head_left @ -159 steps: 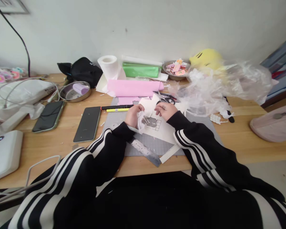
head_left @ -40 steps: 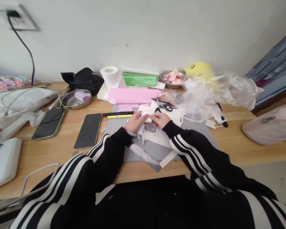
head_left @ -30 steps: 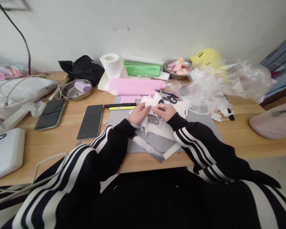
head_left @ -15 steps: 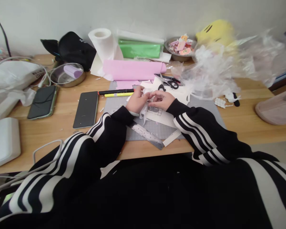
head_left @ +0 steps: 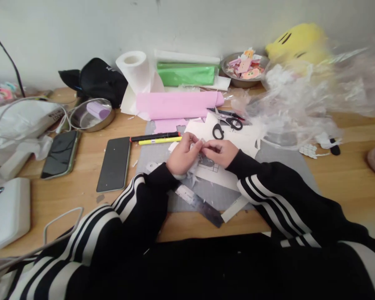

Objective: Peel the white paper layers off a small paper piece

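Observation:
My left hand (head_left: 181, 155) and my right hand (head_left: 220, 151) meet fingertip to fingertip over a grey cutting mat (head_left: 281, 163). Both pinch a small crumpled white scrap (head_left: 197, 149) between them. Under the hands lies a white sheet (head_left: 221, 174) with a drawn grid and a dark patch. A metal ruler (head_left: 201, 202) lies slanted below my left wrist. Black-handled scissors (head_left: 225, 124) rest on white paper just beyond my right hand.
A red-capped black marker (head_left: 154, 136) and a yellow pen (head_left: 158, 141) lie left of the hands, then two phones (head_left: 115, 163) (head_left: 60, 153). Behind: pink roll (head_left: 178, 104), green roll (head_left: 186, 75), tissue roll (head_left: 133, 70), metal bowls (head_left: 91, 117) (head_left: 243, 68), crumpled clear plastic (head_left: 303, 100), yellow plush (head_left: 296, 41).
My hands, apart about five seconds ago, have come together and now pinch the white scrap between them. The camera has tilted down and shifted.

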### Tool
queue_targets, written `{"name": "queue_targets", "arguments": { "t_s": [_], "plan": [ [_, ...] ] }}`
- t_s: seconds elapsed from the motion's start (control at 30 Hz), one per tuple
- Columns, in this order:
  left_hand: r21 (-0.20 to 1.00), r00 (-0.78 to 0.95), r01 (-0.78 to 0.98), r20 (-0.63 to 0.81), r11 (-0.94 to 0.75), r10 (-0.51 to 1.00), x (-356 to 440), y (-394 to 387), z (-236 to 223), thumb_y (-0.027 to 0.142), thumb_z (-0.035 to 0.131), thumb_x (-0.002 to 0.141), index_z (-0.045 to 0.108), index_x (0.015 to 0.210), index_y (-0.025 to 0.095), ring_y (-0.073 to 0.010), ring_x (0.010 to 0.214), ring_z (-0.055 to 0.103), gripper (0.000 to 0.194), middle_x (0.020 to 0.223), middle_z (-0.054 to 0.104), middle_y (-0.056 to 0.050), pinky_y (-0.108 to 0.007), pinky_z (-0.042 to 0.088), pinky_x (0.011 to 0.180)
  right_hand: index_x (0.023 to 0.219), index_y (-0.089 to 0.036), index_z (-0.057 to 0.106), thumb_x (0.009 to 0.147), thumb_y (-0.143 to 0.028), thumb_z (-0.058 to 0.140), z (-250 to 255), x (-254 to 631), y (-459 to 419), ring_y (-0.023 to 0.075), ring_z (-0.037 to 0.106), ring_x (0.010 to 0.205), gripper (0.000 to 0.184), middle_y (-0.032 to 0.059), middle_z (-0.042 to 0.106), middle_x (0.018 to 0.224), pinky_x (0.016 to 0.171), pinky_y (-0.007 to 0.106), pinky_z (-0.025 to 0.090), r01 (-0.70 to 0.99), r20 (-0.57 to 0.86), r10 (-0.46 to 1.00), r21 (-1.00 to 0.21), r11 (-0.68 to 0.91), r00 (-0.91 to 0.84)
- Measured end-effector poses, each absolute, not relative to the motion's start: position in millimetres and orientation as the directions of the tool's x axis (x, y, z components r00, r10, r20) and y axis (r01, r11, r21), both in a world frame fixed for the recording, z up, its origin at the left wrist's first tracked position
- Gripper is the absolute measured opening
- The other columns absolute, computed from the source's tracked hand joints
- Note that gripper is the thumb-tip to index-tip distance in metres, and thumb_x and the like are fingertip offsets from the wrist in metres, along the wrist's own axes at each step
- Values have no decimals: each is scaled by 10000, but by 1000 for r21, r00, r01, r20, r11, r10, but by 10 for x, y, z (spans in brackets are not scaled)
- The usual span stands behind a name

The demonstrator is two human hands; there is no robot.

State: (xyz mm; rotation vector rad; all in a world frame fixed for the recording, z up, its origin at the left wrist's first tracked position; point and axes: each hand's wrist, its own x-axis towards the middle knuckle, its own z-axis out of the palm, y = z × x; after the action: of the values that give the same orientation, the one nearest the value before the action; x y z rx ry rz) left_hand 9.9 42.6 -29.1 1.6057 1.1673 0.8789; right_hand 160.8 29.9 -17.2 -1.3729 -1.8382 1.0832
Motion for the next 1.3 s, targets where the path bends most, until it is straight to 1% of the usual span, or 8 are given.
{"name": "queue_targets", "arguments": {
  "t_s": [0.13, 0.33, 0.5, 0.83, 1.03, 1.1, 1.2, 1.3],
  "plan": [
    [944, 250, 306, 48, -126, 967, 97, 383, -225, 350, 407, 809, 414, 774, 197, -122, 714, 479, 158, 740, 486, 8, -255, 368, 687, 761, -143, 598, 670, -338, 576, -103, 1607, 266, 43, 391, 455, 216, -23, 521, 567, 454, 178, 330, 421, -43, 939, -900, 112, -342],
    [907, 303, 419, -90, -48, 949, 112, 319, -160, 332, 398, 827, 445, 825, 226, -140, 737, 485, 116, 770, 518, 5, -265, 369, 697, 676, -156, 509, 683, -292, 583, -118, 1635, 309, 34, 368, 440, 155, -39, 475, 550, 436, 169, 321, 399, -44, 932, -910, 111, -360],
    [921, 271, 389, -138, 23, 953, 124, 365, -163, 313, 403, 827, 457, 844, 232, -146, 749, 494, 98, 783, 522, -2, -267, 384, 695, 691, -158, 532, 715, -302, 568, -133, 1702, 361, 32, 368, 432, 151, -41, 485, 532, 447, 163, 326, 345, -42, 936, -934, 87, -351],
    [877, 272, 479, -127, -20, 954, 141, 386, -147, 308, 431, 803, 519, 844, 214, -154, 748, 525, 135, 778, 568, -1, -251, 392, 692, 743, -160, 542, 729, -293, 556, -173, 1708, 321, 34, 365, 446, 134, -33, 539, 588, 489, 175, 331, 514, -16, 914, -831, 213, -405],
    [876, 251, 481, -109, -26, 962, 154, 377, -126, 292, 444, 791, 524, 833, 178, -140, 758, 514, 146, 786, 560, -1, -247, 387, 715, 755, -149, 534, 741, -302, 533, -124, 1706, 293, 42, 386, 467, 153, -37, 510, 579, 505, 177, 334, 509, -31, 910, -837, 203, -413],
    [882, 252, 468, -81, -48, 964, 138, 370, -147, 287, 443, 791, 520, 821, 168, -133, 761, 509, 145, 779, 550, 2, -251, 380, 735, 738, -137, 544, 763, -288, 511, -95, 1697, 267, 46, 397, 484, 157, -32, 502, 570, 513, 179, 331, 503, 26, 905, -824, 260, -424],
    [902, 246, 423, -17, -91, 969, 107, 367, -204, 273, 451, 782, 509, 792, 161, -128, 763, 499, 126, 763, 533, 7, -251, 374, 737, 672, -130, 553, 815, -270, 442, -61, 1671, 210, 57, 434, 525, 228, -12, 511, 562, 539, 184, 349, 461, 198, 869, -782, 419, -453],
    [917, 245, 375, 40, -133, 969, 89, 361, -234, 270, 462, 769, 501, 769, 159, -123, 741, 489, 117, 741, 525, 11, -254, 371, 721, 792, -134, 563, 860, -227, 344, 1, 1619, 103, 64, 478, 559, 247, -6, 531, 589, 570, 181, 392, 389, 304, 844, -783, 485, -441]
  ]
}}
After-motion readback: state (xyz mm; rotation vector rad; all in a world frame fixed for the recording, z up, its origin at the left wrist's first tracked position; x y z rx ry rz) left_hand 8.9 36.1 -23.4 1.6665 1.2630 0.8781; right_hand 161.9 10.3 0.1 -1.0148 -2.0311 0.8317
